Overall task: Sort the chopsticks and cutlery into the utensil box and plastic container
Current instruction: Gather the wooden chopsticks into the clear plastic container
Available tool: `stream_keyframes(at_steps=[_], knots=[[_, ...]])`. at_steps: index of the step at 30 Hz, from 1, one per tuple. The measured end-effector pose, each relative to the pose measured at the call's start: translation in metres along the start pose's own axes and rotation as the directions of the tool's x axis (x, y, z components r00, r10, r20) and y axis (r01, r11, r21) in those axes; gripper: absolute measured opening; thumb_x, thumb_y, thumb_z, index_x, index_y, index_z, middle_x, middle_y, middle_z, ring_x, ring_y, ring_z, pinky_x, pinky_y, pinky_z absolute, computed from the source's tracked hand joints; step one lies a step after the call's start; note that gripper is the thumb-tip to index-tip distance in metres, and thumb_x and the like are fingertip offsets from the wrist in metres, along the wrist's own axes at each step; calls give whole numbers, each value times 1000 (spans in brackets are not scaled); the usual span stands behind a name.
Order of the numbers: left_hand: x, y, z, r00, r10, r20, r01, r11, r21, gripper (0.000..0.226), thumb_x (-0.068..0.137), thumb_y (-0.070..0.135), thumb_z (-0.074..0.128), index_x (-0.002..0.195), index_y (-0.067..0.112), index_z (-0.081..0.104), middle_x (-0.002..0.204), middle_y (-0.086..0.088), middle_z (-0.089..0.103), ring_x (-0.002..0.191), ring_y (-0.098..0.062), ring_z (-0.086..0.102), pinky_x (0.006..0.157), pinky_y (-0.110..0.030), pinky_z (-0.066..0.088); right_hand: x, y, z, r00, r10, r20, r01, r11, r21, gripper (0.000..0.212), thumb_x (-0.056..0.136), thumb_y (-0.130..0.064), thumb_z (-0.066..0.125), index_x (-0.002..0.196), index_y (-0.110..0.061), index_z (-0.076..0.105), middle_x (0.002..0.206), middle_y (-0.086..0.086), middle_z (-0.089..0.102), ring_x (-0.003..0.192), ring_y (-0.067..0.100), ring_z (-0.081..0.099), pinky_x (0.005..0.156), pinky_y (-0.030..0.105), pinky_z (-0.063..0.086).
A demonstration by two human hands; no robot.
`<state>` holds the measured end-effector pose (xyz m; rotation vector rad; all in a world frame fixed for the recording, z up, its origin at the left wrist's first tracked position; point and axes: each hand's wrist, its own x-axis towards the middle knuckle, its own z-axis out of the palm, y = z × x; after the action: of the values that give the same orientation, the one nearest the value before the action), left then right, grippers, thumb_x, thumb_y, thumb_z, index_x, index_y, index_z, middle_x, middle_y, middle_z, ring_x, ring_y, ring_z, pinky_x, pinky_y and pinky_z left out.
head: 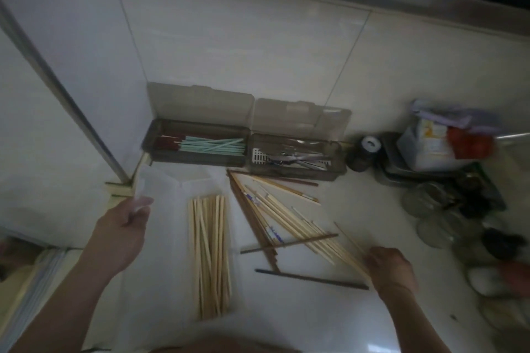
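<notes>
Looking down from the head view onto a pale counter [329, 312] set in a tiled corner. Against the back wall, two smoky utensil boxes side by side, lids tipped up: left utensil box [198, 143] loaded with teal-and-red chopsticks [206, 144] lying lengthwise; right utensil box [295, 156] holding metal cutlery [298, 156] over a white slotted insert. Just in front of the left box, a clear plastic container [172, 189], long and shallow, carrying a neat bundle of pale wooden chopsticks [210, 255] laid along its right side. Left hand [120, 235] at the container's far left corner, grip pinched on the translucent rim, thumb and fingers clamped on the plastic. To the right of the container, a loose pile of mixed chopsticks [275, 218] fanned across the counter, pale ones crossed with several dark brown ones, one dark stick [311, 278] lying apart nearest the body. Right hand [391, 268] at the pile's near right end, fingers curled and grip clamped on a few pale chopsticks, their tips angled back toward the pile. Further right, blurred clutter: a dark jar with white lid [364, 152], a stacked tray bearing a carton [433, 146], and several glass jars [430, 209].
</notes>
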<state>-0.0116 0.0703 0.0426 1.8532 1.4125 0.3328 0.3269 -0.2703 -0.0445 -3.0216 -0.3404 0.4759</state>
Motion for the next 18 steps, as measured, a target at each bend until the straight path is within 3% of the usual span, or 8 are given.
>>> stream_keyframes(at_steps=[3, 7, 9, 11, 14, 16, 18], knots=[[-1, 2, 0, 1000, 7, 6, -7, 1000, 0, 19, 100, 23, 45, 107, 32, 60, 107, -22, 65, 99, -40, 61, 90, -50, 49, 5, 1, -2, 999, -39, 9, 39, 994, -102, 21, 90, -31, 51, 91, -21, 70, 82, 3, 53, 72, 22, 52, 67, 25, 45], [-1, 3, 0, 1000, 0, 9, 0, 1000, -5, 22, 100, 22, 45, 112, 26, 63, 108, -21, 65, 99, -40, 61, 90, -49, 49, 11, -11, -18, 998, 41, -42, -45, 993, -106, 21, 89, -23, 49, 98, -19, 68, 104, 8, 64, 95, 28, 60, 80, 32, 50], [0, 2, 0, 1000, -8, 13, 8, 1000, -14, 24, 101, 23, 45, 116, 23, 64, 111, -20, 65, 102, -39, 61, 93, -50, 47, 6, -29, -37, 989, 37, -143, -33, 999, 36, 13, 91, -19, 48, 93, -16, 61, 96, 14, 63, 82, 30, 55, 73, 32, 47], [0, 1, 0, 1000, -6, 16, 6, 1000, -21, 26, 101, 23, 45, 117, 21, 64, 113, -21, 65, 104, -39, 60, 94, -49, 47, -7, -57, -60, 958, 0, -286, 79, 962, 263, 8, 94, -15, 47, 96, -15, 55, 82, 10, 57, 70, 26, 45, 66, 31, 37], [0, 2, -1, 1000, -1, 23, 2, 1000, -22, 25, 101, 23, 44, 116, 22, 64, 113, -20, 65, 105, -38, 60, 94, -47, 47, -34, -112, -77, 896, -127, -425, 367, 749, 551, 33, 92, -5, 43, 117, -26, 48, 82, 0, 59, 71, 21, 51, 68, 32, 40], [0, 2, -1, 1000, -1, 23, 1, 1000, -18, 24, 101, 23, 44, 115, 22, 63, 112, -21, 65, 104, -37, 61, 93, -46, 47, -56, -150, -81, 868, -237, -437, 493, 521, 697, 49, 90, 2, 41, 109, -43, 44, 81, -4, 59, 65, 19, 57, 59, 36, 50], [0, 3, -2, 1000, -1, 23, 1, 1000, -10, 25, 101, 21, 44, 116, 20, 63, 111, -22, 66, 104, -37, 61, 93, -44, 46, -80, -183, -74, 838, -383, -389, 530, 398, 749, 50, 90, 4, 42, 96, -46, 47, 81, -7, 57, 62, 19, 61, 53, 37, 54]])
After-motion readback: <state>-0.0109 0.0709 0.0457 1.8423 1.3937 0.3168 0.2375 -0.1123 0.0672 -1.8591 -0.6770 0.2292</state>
